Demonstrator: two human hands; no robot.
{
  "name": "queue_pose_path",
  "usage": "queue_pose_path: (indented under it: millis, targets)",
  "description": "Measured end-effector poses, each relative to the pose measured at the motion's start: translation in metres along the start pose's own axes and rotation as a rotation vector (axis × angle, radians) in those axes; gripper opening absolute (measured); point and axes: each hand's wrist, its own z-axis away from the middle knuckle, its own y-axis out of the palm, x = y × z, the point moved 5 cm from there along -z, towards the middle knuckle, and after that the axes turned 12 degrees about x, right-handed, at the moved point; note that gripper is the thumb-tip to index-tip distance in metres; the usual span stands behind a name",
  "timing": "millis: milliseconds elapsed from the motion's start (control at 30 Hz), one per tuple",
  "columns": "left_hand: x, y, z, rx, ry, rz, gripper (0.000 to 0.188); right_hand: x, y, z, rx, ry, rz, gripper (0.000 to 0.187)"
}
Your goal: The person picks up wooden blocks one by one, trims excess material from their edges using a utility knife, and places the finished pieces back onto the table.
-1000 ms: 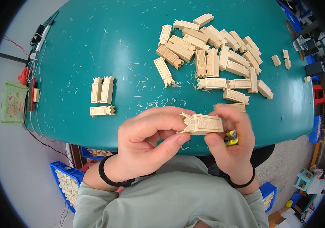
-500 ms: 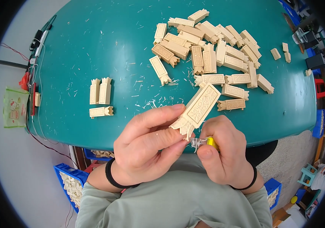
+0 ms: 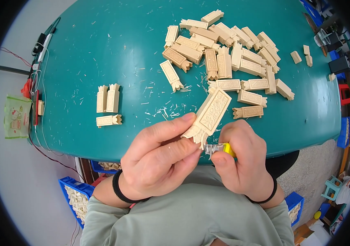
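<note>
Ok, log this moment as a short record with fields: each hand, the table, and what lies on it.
left hand: grips a carved cream wooden block, tilted, jagged end down
right hand: holds a yellow-handled knife, blade at the block's lower end
table: teal, round-edged, strewn with shavings
large pile of blocks: far right side
three blocks apart: left side

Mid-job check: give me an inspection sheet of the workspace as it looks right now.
Surface: teal round table, strewn with pale shavings.
Job's things: carved cream piece held tilted; yellow-handled blade tool at its lower end.
Clutter: big pile of cream pieces; three set apart.
Hands: left hand grips the piece; right hand grips the tool.
Cables: wires along the left rim.
Surroundings: blue bins below; green packet.
</note>
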Motion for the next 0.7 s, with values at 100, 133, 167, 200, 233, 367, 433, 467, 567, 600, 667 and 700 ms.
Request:
queue_pose_path:
  millis: [100, 133, 167, 200, 233, 367, 433, 467, 567, 600, 667, 700]
  targets:
    - [-0.003, 0.000, -0.003, 0.023, 0.055, -0.105, 0.027, -0.003, -0.002, 0.000, 0.007, 0.047, 0.023, 0.029]
    - [-0.002, 0.000, -0.004, 0.010, 0.061, -0.103, 0.026, -0.003, -0.002, 0.000, 0.007, 0.048, 0.024, 0.029]
    - [-0.001, 0.000, -0.004, -0.002, 0.068, -0.101, 0.026, -0.003, -0.002, 0.000, 0.008, 0.048, 0.008, 0.028]
    - [-0.001, -0.001, -0.003, -0.003, 0.068, -0.100, 0.026, -0.003, -0.001, 0.000, 0.008, 0.048, -0.009, 0.028]
    - [0.001, 0.000, -0.003, 0.036, 0.052, -0.066, 0.027, -0.003, -0.002, 0.000, 0.009, 0.048, -0.009, 0.028]
    - [0.005, -0.001, -0.003, -0.039, 0.031, 0.009, 0.026, -0.007, -0.001, 0.003, 0.019, 0.070, -0.172, 0.027]
    - [0.008, 0.001, -0.002, -0.046, 0.013, 0.096, 0.026, -0.010, -0.002, 0.006, 0.012, 0.093, -0.244, 0.027]
    - [0.011, 0.002, -0.002, -0.051, -0.005, 0.186, 0.026, -0.015, -0.003, 0.008, 0.007, 0.154, -0.402, 0.027]
    - [0.014, 0.006, -0.003, -0.002, -0.049, 0.380, 0.025, -0.021, 0.000, 0.008, -0.022, 0.267, -0.712, 0.024]
    - [0.015, 0.006, -0.001, 0.000, -0.047, 0.383, 0.025, -0.022, 0.003, 0.007, -0.045, 0.318, -0.866, 0.022]
    - [0.021, 0.010, 0.002, 0.038, -0.078, 0.509, 0.021, -0.021, 0.004, 0.004, -0.072, 0.358, -0.836, 0.019]
    - [0.021, 0.011, 0.003, 0.041, -0.077, 0.514, 0.021, -0.023, 0.003, 0.005, -0.096, 0.397, -0.809, 0.016]
